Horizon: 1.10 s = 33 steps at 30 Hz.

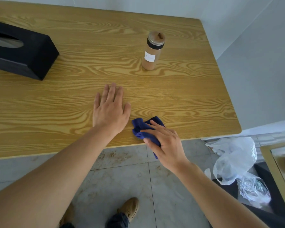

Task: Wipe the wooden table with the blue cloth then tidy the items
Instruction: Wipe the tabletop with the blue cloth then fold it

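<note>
Leftmost on the wooden table (pixel 72 51), a black tissue box (pixel 21 51) sits against the left edge, its oval slot facing up and its long side angled toward the middle of the tabletop. Further right, the left hand (pixel 111 107) lies flat on the wood near the front edge, palm down, fingers spread and straight, holding nothing; its forearm crosses the front edge from below. Behind it and to the right, well apart from both hands, a bottle (pixel 152 51) stands upright toward the back right part of the table, filled with a brown powder, with a black band under its cap and a small white label on its side. Just beside the left hand, at the front edge, the blue cloth (pixel 141 127) is bunched under the right hand (pixel 167 145), which presses down on it with fingers curled over the fabric; part of the cloth rests on the wood and one corner hangs off the front edge below the hand. Below the table, brown dust speckles the grey floor tiles (pixel 122 178), and two tan shoes (pixel 130 208) show at the bottom. Beyond the table's front right corner, a crumpled clear plastic bag (pixel 235 162) sits over a dark bin (pixel 270 195).
</note>
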### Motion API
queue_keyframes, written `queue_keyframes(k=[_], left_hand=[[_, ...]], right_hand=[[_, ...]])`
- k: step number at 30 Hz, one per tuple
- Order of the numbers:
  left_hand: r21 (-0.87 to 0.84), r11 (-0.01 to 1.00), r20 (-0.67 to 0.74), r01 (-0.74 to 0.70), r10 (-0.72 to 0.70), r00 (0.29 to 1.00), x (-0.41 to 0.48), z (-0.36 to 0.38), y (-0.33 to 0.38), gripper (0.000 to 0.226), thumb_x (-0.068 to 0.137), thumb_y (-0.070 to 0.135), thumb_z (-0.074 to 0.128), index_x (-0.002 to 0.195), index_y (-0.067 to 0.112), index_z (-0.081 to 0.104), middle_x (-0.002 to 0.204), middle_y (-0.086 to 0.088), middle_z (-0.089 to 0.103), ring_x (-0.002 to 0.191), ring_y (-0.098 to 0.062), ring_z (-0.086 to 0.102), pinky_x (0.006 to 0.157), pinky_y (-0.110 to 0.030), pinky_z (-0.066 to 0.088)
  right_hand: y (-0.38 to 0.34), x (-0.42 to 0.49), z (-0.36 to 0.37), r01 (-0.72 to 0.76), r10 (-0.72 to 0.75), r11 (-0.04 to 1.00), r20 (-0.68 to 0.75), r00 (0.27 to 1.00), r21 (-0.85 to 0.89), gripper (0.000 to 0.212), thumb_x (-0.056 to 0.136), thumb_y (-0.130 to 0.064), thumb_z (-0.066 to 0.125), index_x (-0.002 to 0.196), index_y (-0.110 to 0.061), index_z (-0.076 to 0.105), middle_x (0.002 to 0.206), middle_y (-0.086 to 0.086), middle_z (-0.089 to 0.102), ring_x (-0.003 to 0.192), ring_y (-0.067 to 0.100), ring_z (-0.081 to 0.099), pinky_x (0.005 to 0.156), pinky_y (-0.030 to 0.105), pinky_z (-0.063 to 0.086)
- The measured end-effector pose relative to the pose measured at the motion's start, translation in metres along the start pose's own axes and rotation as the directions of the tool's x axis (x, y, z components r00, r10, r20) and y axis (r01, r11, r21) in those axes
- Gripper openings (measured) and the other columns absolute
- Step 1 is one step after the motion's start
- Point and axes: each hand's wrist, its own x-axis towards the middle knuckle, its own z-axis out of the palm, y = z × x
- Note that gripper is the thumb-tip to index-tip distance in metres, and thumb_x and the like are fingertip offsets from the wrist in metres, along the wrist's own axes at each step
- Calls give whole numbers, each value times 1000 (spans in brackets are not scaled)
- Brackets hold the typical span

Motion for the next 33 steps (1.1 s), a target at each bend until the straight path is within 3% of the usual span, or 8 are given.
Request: queue_keyframes(k=[4, 9, 13, 16, 19, 22, 26, 33], left_hand=[[100, 995, 22, -21, 18, 1000, -4, 9, 8, 77, 101, 66, 3, 166, 26, -4, 176, -1, -10, 160, -23, -14, 129, -49, -8], [145, 989, 28, -11, 7, 1000, -1, 15, 9, 81, 99, 71, -2, 166, 26, -6, 175, -2, -13, 160, -23, -17, 127, -51, -12], [160, 987, 27, -13, 9, 1000, -1, 16, 9, 82, 98, 71, -4, 165, 26, -8, 175, -2, -13, 160, -24, -17, 128, -52, -10], [162, 987, 24, -11, 7, 1000, -2, 16, 9, 82, 98, 72, -3, 165, 25, -8, 175, -2, -12, 160, -23, -17, 128, -52, -8], [169, 986, 28, -12, 8, 1000, -2, 16, 9, 83, 97, 72, -5, 165, 25, -9, 175, -2, -13, 160, -23, -17, 128, -52, -8], [178, 984, 29, -13, 8, 1000, -1, 16, 9, 83, 97, 72, -6, 165, 25, -10, 175, -2, -14, 160, -23, -18, 128, -52, -8], [187, 982, 32, -12, 6, 999, -1, 16, 8, 83, 97, 72, -6, 166, 25, -10, 175, -2, -14, 160, -23, -17, 128, -52, -8], [174, 985, 29, -9, 4, 1000, -2, 16, 7, 82, 98, 72, -4, 166, 26, -7, 175, -2, -12, 160, -23, -15, 129, -53, -6]], right_hand=[[-4, 10, -34, -429, 401, 763, 167, 901, 483, 29, 96, -56, 57, 101, -33, 75, 53, -14, 53, 43, 4, 47, 45, 19, 36], [16, 53, -84, -468, 685, 513, -15, 729, 720, 27, 96, -56, 57, 93, -44, 81, 91, -8, 78, 80, 9, 72, 70, 28, 49], [57, 104, -108, -486, 649, 737, -292, 702, 471, 32, 104, -48, 50, 83, -35, 71, 56, -9, 54, 46, 10, 49, 44, 24, 39], [99, 140, -106, -508, 528, 848, -323, 785, 152, 29, 107, -46, 45, 98, -27, 64, 76, -10, 66, 69, 10, 62, 65, 33, 52], [128, 168, -91, -536, 486, 828, -264, 833, -168, 41, 109, -48, 34, 119, -21, 63, 119, 7, 67, 117, 31, 62, 98, 47, 46], [137, 181, -79, -521, 507, 754, -150, 849, -401, 61, 105, -55, 14, 156, -36, 42, 167, -3, 36, 157, 27, 21, 124, 52, 21], [138, 170, -75, -467, 530, 728, -20, 848, -501, 65, 96, -74, 2, 158, -58, 12, 175, -11, 7, 161, 25, -8, 126, 54, -4], [111, 123, -64, -349, 465, 754, 76, 882, -557, 60, 93, -84, 5, 151, -69, -1, 175, -6, -5, 160, 32, -12, 125, 61, -5]])
